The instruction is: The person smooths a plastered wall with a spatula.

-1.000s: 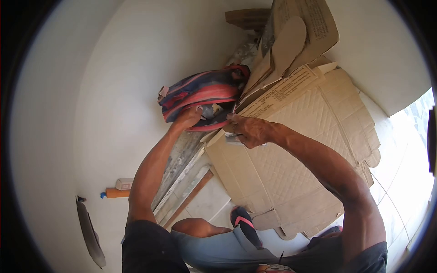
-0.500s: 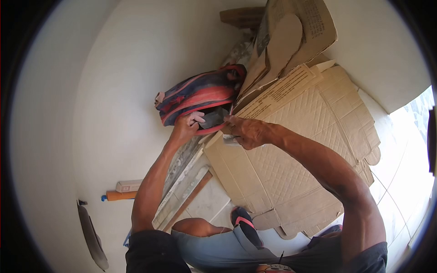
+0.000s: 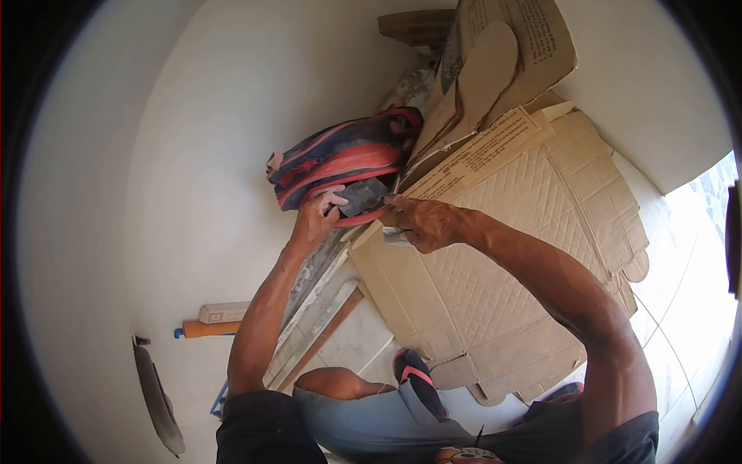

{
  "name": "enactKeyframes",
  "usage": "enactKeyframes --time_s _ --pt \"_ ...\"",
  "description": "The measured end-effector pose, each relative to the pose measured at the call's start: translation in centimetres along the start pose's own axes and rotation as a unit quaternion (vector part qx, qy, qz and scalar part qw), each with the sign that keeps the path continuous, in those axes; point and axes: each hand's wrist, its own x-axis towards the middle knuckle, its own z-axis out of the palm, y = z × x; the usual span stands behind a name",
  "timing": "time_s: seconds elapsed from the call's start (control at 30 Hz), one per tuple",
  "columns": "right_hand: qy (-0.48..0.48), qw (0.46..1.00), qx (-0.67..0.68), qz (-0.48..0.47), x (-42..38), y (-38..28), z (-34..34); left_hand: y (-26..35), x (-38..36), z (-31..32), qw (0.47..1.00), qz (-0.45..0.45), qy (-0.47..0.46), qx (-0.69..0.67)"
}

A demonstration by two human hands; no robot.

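A dusty red and navy bag (image 3: 340, 164) leans by the wall with its opening toward me. My left hand (image 3: 317, 215) is closed on the bag's near rim, fingertips beside a dark grey flat piece (image 3: 363, 198) that shows inside the opening. At the opening's right end is my right hand (image 3: 429, 224), fingers curled and index fingertip close to the rim. A shiny grey flat object (image 3: 396, 237) sticks out under its palm; I cannot tell what kind it is. The rest of the bag's inside is hidden.
Flattened cardboard (image 3: 518, 247) covers the floor to the right, with bent cardboard (image 3: 514, 62) standing behind it. Long strips (image 3: 325, 325) lie along the left wall, near an orange tube (image 3: 209, 329) and a narrow box (image 3: 224, 312). My sandalled foot (image 3: 417, 379) is below.
The view has shifted slightly. The dark grey piece shows more fully in the bag's opening and looks tilted differently. Both hands remain at the rim.
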Motion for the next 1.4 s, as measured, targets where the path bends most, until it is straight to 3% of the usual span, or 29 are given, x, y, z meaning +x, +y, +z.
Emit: enactKeyframes --time_s 0.17,0.27,0.47,0.6,0.73,0.9,1.0,1.13,1.23,1.33,1.4 --pt "-0.003 1.000 -0.010 0.000 0.1 -0.1 -0.1 -0.7 -0.2 0.5 0.998 0.028 0.033 -0.052" --pt "-0.018 0.999 -0.035 -0.010 0.1 -0.1 -0.3 1.8 -0.9 0.3 0.992 0.063 0.056 0.095" --pt "-0.014 0.999 0.019 0.023 -0.1 -0.4 -0.7 5.5 -4.5 -2.2 0.957 0.120 0.199 0.175" --pt "-0.004 0.999 0.032 0.025 0.0 -0.5 -0.8 6.1 -8.1 -4.6 0.951 -0.047 0.274 0.133" --pt "-0.003 0.999 0.037 0.022 0.2 -0.5 -0.8 -1.6 -11.0 -6.4 0.946 -0.122 0.283 -0.099" --pt "-0.002 1.000 0.011 -0.011 0.4 0.4 0.3 -7.7 -9.0 -4.9 0.823 -0.319 0.322 -0.342" --pt "0.000 1.000 0.019 -0.001 0.1 -0.1 -0.2 -5.9 -6.7 -4.4 0.838 -0.387 0.254 -0.290" --pt "0.000 1.000 0.013 -0.007 0.5 0.7 0.7 -4.7 -5.4 -3.6 0.951 -0.250 0.181 -0.025" --pt "0.001 1.000 0.021 0.001 0.3 0.6 0.5 -7.1 -5.0 -5.5 0.980 -0.033 0.140 0.141" --pt "0.007 0.999 0.032 0.000 0.4 0.0 -0.1 -5.2 -5.1 -6.9 0.971 -0.185 0.025 0.150" --pt "0.012 1.000 0.024 -0.004 0.3 0.0 -0.4 -4.4 -4.5 -6.9 0.972 -0.158 0.000 0.174"
